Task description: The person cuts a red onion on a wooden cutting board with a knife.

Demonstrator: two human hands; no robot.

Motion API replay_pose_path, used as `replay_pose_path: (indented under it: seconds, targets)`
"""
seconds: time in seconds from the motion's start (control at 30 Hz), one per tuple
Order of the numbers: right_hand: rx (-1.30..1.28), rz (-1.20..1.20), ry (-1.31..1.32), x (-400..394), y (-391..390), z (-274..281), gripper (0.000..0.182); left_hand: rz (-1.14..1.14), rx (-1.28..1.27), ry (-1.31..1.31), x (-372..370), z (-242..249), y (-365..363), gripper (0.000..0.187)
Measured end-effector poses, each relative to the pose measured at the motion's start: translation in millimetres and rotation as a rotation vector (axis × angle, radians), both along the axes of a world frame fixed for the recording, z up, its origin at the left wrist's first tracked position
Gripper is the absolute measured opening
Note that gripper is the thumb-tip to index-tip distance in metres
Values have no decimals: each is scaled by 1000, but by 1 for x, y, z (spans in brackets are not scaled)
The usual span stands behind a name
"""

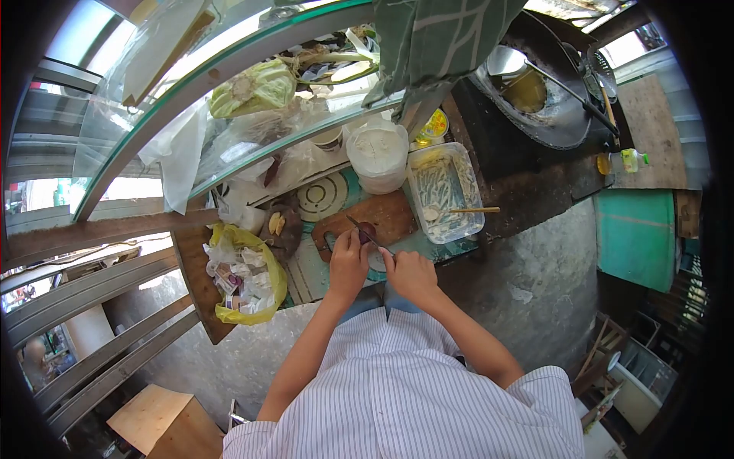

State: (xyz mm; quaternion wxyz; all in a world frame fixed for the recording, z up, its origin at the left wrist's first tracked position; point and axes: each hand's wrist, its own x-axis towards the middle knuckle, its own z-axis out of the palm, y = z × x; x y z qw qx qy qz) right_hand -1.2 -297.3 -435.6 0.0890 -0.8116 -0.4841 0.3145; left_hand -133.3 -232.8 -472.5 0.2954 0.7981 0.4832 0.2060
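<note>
My right hand [410, 274] is closed around the handle of a knife [359, 226], whose dark narrow blade points up and to the left. Under the blade, on a brown wooden cutting board [394, 212], sits a small, dark reddish, round red onion [369, 230]. My left hand [349, 262] is closed against the onion's left side, its fingertips close to the blade. How far the blade has gone into the onion is too small to tell. To the right of the board stands a clear plastic tub [468, 180] smeared with pale batter, a wooden-handled utensil [478, 209] across its rim.
A white bucket [378, 153] stands behind the board. At left are a yellow bag [279, 287] of rubbish and a dark bag [280, 239]. A glass shelf edge [298, 138] holds cabbage [256, 88]. A large wok [569, 126] with a ladle [508, 61] sits back right.
</note>
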Motion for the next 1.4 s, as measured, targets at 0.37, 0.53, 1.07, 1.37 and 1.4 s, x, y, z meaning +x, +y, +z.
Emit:
replay_pose_path:
  seconds: [0.37, 0.53, 1.07, 1.37, 1.4]
  targets:
    - [-32, -11, 32, 2, 6, 0, 60, -10, 11, -3, -1, -3, 1, 34]
    - [-118, -10, 40, 10, -11, 7, 61, -1, 29, -21, 0, -4, 1, 35]
    - [-204, -99, 240, 21, 2, 5, 66, -3, 1, -11, -2, -4, 1, 36]
    - [-255, -108, 306, 27, 3, -2, 66, -21, 24, -2, -2, -1, 3, 35]
    - [-249, -119, 308, 28, 1, -3, 66, -19, 27, 0, -2, -1, 5, 35]
